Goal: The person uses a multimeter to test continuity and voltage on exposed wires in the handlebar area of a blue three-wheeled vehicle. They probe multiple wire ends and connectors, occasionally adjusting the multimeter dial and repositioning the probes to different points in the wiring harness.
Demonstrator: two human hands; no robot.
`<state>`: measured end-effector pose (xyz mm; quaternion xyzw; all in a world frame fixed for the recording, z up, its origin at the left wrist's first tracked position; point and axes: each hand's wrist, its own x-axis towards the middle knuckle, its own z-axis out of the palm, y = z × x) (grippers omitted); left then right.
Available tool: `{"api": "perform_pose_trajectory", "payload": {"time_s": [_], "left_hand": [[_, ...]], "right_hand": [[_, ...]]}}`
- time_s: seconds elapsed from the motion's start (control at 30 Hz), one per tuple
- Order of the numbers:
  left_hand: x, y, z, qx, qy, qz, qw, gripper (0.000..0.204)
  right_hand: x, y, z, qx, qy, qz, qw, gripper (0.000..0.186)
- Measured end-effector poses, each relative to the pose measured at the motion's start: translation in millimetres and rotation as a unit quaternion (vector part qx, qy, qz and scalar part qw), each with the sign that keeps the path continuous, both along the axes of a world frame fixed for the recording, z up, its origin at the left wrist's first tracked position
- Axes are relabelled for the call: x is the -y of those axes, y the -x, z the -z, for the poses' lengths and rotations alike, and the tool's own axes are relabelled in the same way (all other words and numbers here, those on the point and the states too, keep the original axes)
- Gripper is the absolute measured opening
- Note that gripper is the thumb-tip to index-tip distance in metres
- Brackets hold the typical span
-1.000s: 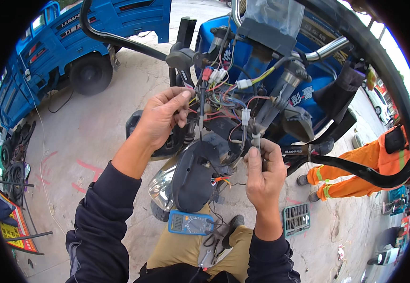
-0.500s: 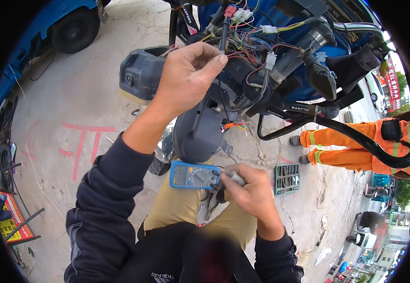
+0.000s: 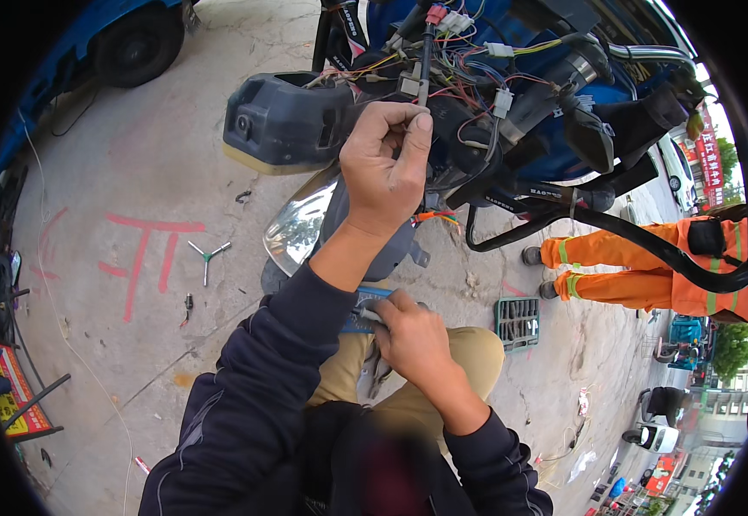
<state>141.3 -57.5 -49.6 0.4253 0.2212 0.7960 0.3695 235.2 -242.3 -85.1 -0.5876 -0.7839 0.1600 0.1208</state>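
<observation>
My left hand (image 3: 387, 163) is raised in front of the opened vehicle front, thumb and fingers pinched on the lower end of a slim black test probe (image 3: 426, 64). The probe's upper end meets a red connector (image 3: 436, 15) among the loose wiring (image 3: 469, 73). Over my lap, my right hand (image 3: 417, 340) is closed at a blue multimeter (image 3: 374, 292). A small grey piece shows at its fingertips; its kind is unclear. My left sleeve and right hand cover most of the meter, including its display.
A dark plastic housing (image 3: 284, 120) and a headlight (image 3: 301, 228) sit left of the wiring. On the ground lie a three-armed wrench (image 3: 207, 255) and a green crate (image 3: 518, 323). A black bar (image 3: 649, 241) curves at right, near a person in orange workwear (image 3: 623, 245).
My left hand has moved right and slightly down along the probe. My right hand has moved left onto the multimeter, which is now mostly covered. More of the headlight and the wrench show.
</observation>
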Motion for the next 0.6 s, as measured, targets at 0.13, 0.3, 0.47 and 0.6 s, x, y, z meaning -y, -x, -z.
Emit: {"api": "perform_pose_trajectory", "payload": {"time_s": [0.13,0.3,0.47,0.6], "left_hand": [[5,-4,5,-0.013,-0.035,0.017,0.999,0.008],[7,-3,6,-0.007,-0.035,0.073,0.997,0.008],[9,-2,6,0.009,-0.016,0.123,0.992,0.011],[8,-2,7,0.017,-0.037,0.156,0.987,0.014]], "right_hand": [[-4,-5,1,0.0,-0.008,-0.029,1.0,0.025],[-6,-4,3,-0.025,-0.009,-0.024,0.999,0.027],[-9,-3,6,-0.034,-0.023,-0.04,0.998,0.03],[-15,-8,6,-0.002,-0.04,-0.098,0.994,0.035]]}}
